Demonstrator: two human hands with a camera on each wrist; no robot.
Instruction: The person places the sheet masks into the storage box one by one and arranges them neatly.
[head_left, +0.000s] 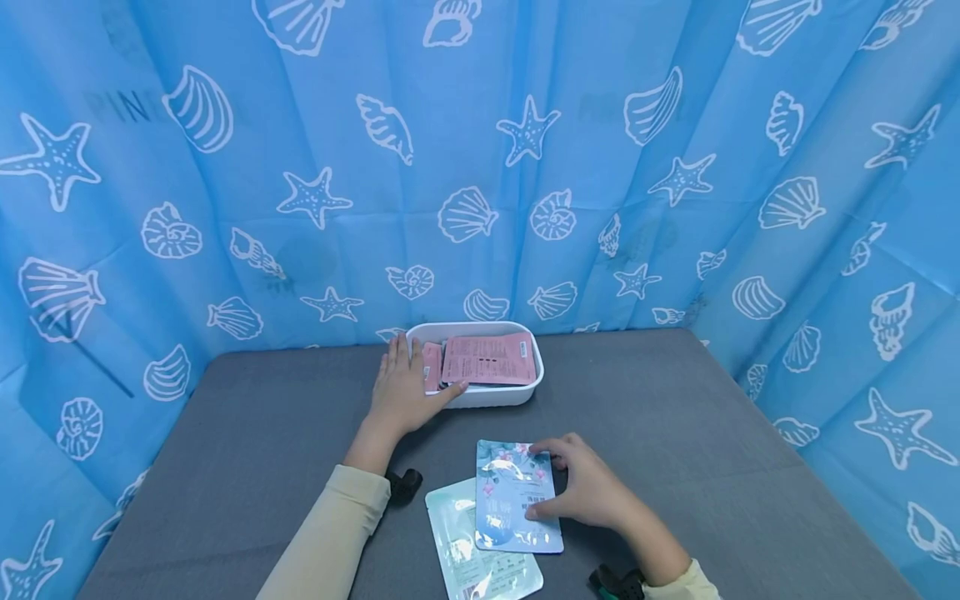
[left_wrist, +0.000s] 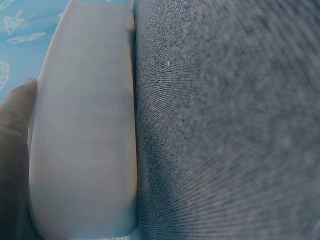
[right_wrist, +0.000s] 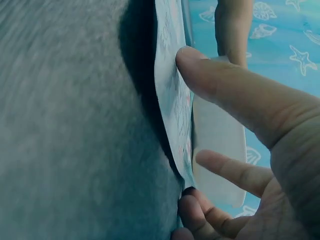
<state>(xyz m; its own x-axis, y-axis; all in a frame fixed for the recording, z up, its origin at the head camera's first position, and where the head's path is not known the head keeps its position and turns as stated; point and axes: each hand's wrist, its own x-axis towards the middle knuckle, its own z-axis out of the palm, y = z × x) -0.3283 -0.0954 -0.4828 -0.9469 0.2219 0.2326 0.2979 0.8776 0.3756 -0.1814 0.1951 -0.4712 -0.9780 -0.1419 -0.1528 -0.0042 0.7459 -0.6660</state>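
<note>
A white oblong bin (head_left: 491, 398) stands at the back of the table, holding pink sheet mask packets (head_left: 487, 360). My left hand (head_left: 401, 392) rests on the bin's left end, fingers straight and the thumb along the front rim. The left wrist view shows the bin's plain wall (left_wrist: 85, 125) close up. Nearer to me lies a blue flowered sheet mask packet (head_left: 510, 496), overlapping a pale green packet (head_left: 465, 533). My right hand (head_left: 588, 487) is at the blue packet's right side. Its thumb (right_wrist: 200, 70) touches the packet's face; other fingers are spread near a corner.
A grey cloth-covered table (head_left: 285, 467) extends around the bin and packets. Behind and to the right hangs a blue curtain (head_left: 525, 208) with white shells and starfish. Dark straps with small devices (head_left: 405, 486) sit on the wrists.
</note>
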